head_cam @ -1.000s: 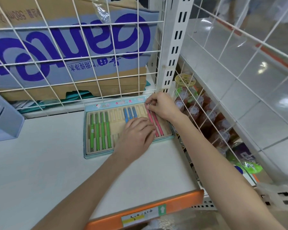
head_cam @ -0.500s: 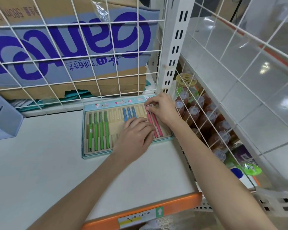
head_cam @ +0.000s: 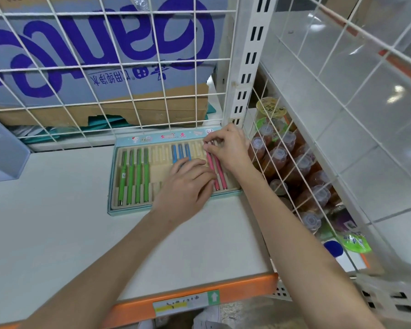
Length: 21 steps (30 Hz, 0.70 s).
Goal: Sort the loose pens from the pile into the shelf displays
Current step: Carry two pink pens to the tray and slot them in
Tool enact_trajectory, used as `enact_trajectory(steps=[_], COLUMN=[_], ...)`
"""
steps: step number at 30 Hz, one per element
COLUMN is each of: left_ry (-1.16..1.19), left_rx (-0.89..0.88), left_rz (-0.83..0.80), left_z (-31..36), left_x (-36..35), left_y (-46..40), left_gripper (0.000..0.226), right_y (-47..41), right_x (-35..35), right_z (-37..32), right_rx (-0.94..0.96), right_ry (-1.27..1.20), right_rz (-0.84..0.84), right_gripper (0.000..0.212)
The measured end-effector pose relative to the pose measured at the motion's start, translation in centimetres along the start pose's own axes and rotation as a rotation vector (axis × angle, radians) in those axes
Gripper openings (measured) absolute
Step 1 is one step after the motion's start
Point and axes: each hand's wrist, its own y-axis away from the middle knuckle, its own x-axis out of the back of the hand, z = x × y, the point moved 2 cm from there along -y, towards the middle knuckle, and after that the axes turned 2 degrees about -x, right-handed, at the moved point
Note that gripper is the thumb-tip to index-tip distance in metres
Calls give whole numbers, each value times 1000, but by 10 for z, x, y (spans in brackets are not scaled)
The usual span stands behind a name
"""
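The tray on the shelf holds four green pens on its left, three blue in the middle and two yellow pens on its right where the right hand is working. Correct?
Not quite: the two pens by the right hand are pink, not yellow, as the head view shows. The tray does hold four green pens on its left and three blue pens in the middle.

Lower ends of the blue pens (head_cam: 180,151) hidden under the left hand (head_cam: 188,186), tops of the pink pens (head_cam: 217,170) covered by the right hand (head_cam: 228,146), tray label (head_cam: 173,136) above the hands too small to read, big box (head_cam: 100,55) beyond cut off at the top edge
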Motion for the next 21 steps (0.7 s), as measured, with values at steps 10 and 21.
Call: enact_trajectory(steps=[10,21], left_ry=[5,21], left_rx=[27,268], left_rz=[-53,32], left_z=[-3,-61], left_x=[-1,113], left_y=[0,55], left_gripper=[26,41], right_y=[5,85], right_x=[3,-6], right_z=[-7,-97], right_rx=[33,193], right_ry=[53,18], right_rz=[-18,126], right_gripper=[20,29])
